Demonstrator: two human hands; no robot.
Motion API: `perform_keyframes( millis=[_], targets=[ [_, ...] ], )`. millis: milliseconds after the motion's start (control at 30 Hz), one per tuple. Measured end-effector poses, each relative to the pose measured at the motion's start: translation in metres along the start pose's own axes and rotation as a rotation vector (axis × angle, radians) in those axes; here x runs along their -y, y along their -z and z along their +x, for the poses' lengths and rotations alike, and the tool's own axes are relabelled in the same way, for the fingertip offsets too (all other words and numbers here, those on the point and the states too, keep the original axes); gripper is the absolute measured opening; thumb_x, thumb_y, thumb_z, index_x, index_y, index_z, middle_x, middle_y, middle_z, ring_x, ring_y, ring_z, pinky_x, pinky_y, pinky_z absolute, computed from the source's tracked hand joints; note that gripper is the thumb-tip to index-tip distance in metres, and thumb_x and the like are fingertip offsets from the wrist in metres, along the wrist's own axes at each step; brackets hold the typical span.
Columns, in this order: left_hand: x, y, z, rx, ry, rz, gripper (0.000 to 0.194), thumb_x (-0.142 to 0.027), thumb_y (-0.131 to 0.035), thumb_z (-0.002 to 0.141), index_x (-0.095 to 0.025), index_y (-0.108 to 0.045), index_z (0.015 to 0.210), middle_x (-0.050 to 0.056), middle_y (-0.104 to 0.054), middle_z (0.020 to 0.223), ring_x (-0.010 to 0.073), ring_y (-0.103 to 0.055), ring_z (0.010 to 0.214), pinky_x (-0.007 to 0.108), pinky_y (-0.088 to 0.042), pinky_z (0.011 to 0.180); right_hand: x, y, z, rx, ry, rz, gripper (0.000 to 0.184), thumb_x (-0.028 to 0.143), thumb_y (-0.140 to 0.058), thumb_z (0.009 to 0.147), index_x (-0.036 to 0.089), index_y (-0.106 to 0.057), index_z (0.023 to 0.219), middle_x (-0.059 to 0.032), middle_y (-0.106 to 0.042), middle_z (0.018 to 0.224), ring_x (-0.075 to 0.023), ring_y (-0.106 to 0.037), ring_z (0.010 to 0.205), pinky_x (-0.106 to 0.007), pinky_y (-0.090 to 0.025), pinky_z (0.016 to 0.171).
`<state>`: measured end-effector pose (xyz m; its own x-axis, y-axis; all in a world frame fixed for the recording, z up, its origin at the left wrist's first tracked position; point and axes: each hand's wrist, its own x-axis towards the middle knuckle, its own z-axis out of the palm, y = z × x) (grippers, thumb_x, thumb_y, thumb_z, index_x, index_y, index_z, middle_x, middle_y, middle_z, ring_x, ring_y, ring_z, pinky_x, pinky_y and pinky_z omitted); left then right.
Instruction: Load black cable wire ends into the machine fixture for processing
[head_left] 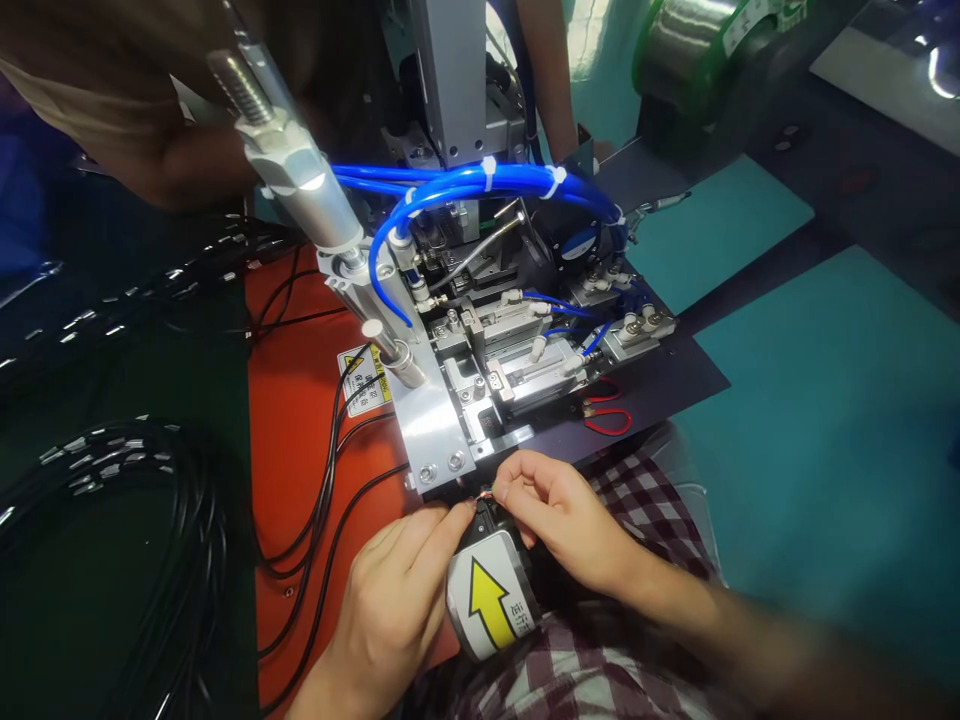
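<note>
Between my two hands, at the front edge of a metal machine [439, 425], a bit of thin coloured wires [487, 494] shows. My right hand [562, 515] pinches these wires between thumb and fingertips. Close by on the left, my left hand [401, 585] has its fingers pressed together, the index fingertip almost at the wires. What it grips, if anything, is hidden. Just below the fingertips sits a rounded cover with a white label and a yellow arrow [487, 600].
Black cables [330, 480] cross the orange-red surface [292, 420] on the left, with a coiled cable bundle [187, 510] beyond. Blue air tubes [517, 180] arch over the machine. Across from me are another person's arms [551, 80]. A wire spool [690, 50] stands back right.
</note>
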<state>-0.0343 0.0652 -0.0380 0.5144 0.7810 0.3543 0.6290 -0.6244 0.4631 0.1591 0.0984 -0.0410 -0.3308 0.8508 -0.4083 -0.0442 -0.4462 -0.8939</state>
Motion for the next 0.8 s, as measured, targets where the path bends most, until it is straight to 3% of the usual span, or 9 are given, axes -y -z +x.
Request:
perform_keyframes(
  millis=[233,367,500,633,733,800],
  targets=[
    [-0.008,0.004,0.0,-0.069,0.127,-0.169,0.036,0.0,-0.049,0.087,-0.015,-0.054,0.119,0.009,-0.063,0.096,0.0151,-0.06,0.086,0.025,-0.051,0.076,0.01,0.004,-0.004,0.084,-0.014,0.077,0.025,0.039,-0.06,0.083,0.017,-0.052,0.075,0.0076,-0.044,0.053,-0.0069,-0.039,0.045,-0.021,-0.029,0.046],
    [-0.032,0.014,0.006,0.017,0.406,-0.303,0.028,-0.014,-0.054,0.089,-0.02,-0.055,0.117,0.005,-0.064,0.098,0.014,-0.063,0.085,0.022,-0.052,0.075,0.013,0.008,-0.015,0.181,-0.034,0.055,0.023,0.038,-0.059,0.084,0.017,-0.052,0.079,0.007,-0.044,0.057,-0.0066,-0.039,0.046,-0.02,-0.028,0.046],
    [-0.054,0.017,0.013,0.06,0.625,-0.449,0.017,-0.023,-0.056,0.089,-0.022,-0.063,0.104,0.002,-0.065,0.089,0.0139,-0.063,0.076,0.02,-0.051,0.065,0.014,0.007,-0.027,0.168,0.075,-0.148,0.015,0.028,-0.057,0.086,0.016,-0.055,0.077,0.0047,-0.046,0.062,-0.0082,-0.041,0.055,-0.021,-0.032,0.051],
    [-0.06,0.016,0.02,0.003,0.839,-0.651,0.013,-0.029,-0.06,0.085,-0.019,-0.069,0.085,0.003,-0.066,0.076,0.0155,-0.061,0.068,0.021,-0.049,0.059,0.012,0.004,-0.033,0.135,0.101,-0.143,0.015,0.029,-0.056,0.087,0.015,-0.057,0.081,0.0038,-0.048,0.064,-0.0086,-0.041,0.056,-0.021,-0.033,0.05],
    [-0.06,0.019,0.025,-0.004,1.045,-0.847,0.018,-0.034,-0.067,0.078,-0.017,-0.069,0.081,0.001,-0.062,0.06,0.0123,-0.054,0.053,0.02,-0.042,0.048,0.011,0.003,-0.037,0.111,0.094,-0.128,0.015,0.03,-0.058,0.085,0.015,-0.059,0.083,0.0031,-0.05,0.065,-0.0091,-0.043,0.056,-0.021,-0.035,0.051],
    [-0.06,0.022,0.028,0.012,1.096,-0.945,0.019,-0.034,-0.069,0.076,-0.015,-0.068,0.08,-0.001,-0.059,0.056,0.0102,-0.05,0.048,0.019,-0.039,0.046,0.011,0.002,-0.041,0.105,0.14,-0.185,0.012,0.027,-0.062,0.082,0.015,-0.061,0.081,0.0027,-0.053,0.065,-0.0093,-0.044,0.057,-0.021,-0.036,0.052]
  ],
)
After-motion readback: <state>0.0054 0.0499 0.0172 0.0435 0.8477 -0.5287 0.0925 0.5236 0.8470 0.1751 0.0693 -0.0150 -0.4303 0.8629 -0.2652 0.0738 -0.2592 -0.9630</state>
